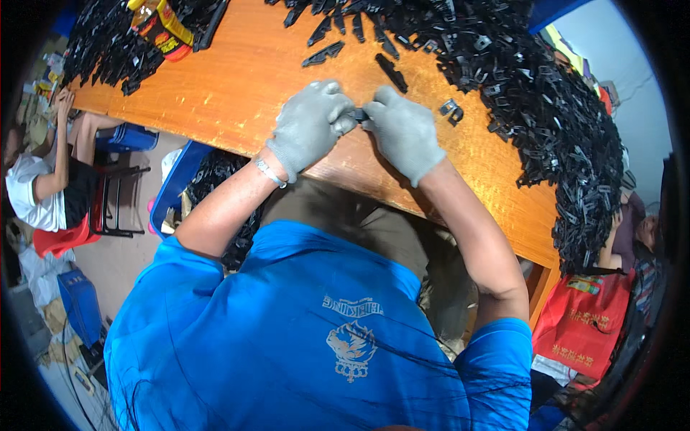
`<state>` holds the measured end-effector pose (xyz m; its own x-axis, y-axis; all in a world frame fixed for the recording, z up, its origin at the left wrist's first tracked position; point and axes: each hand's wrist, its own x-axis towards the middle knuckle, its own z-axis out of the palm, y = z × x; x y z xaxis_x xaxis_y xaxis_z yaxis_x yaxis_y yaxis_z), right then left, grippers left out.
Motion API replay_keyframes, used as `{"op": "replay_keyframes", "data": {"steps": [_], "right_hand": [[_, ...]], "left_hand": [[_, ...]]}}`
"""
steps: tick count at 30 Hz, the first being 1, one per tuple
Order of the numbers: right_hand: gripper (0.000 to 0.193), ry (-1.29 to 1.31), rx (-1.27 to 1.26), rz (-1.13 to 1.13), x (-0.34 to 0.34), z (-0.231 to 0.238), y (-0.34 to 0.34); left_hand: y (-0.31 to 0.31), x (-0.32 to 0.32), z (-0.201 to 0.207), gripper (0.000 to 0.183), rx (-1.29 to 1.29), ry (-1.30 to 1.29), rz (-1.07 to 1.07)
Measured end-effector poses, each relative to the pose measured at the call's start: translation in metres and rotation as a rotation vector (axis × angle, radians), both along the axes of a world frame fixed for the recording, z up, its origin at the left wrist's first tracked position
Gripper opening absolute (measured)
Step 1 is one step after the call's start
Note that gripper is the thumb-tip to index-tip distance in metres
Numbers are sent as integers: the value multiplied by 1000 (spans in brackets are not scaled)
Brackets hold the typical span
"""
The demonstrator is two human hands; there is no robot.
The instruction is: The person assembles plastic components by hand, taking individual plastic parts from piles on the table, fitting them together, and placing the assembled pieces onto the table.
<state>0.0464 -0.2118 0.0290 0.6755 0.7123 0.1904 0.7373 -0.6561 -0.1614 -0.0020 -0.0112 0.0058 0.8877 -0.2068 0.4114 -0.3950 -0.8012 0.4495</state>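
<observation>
Both my hands wear grey gloves and meet over the near edge of the wooden table (237,100). Between them is a small black plastic part (361,115), mostly covered by my fingers. My left hand (310,122) pinches it from the left, and my right hand (405,133) grips its other end. Just beyond my right hand lies a long black plastic piece (391,72). To the right of that hand sits a small black clip (452,112) with a shiny metal-like face. Several loose black pieces (323,54) lie farther off.
A big heap of black parts (532,79) curves along the far and right side. Another pile (108,47) is at the far left beside a bottle (162,29). A blue bin (180,183) stands below the table's left edge. A seated person (50,179) is at left; a red bag (586,323) hangs right.
</observation>
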Motion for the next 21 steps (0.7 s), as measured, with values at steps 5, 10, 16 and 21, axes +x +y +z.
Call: {"op": "replay_keyframes", "data": {"steps": [5, 10, 16, 21], "right_hand": [[15, 78, 21, 31, 1, 6, -1], [14, -116, 256, -63, 11, 17, -66], [19, -313, -97, -89, 48, 9, -99], [19, -249, -446, -154, 60, 19, -89]], "left_hand": [[28, -16, 6, 21, 17, 78, -33], [133, -70, 57, 26, -79, 609, -58], [115, -22, 46, 29, -74, 211, 139], [62, 50, 16, 34, 98, 68, 272]]}}
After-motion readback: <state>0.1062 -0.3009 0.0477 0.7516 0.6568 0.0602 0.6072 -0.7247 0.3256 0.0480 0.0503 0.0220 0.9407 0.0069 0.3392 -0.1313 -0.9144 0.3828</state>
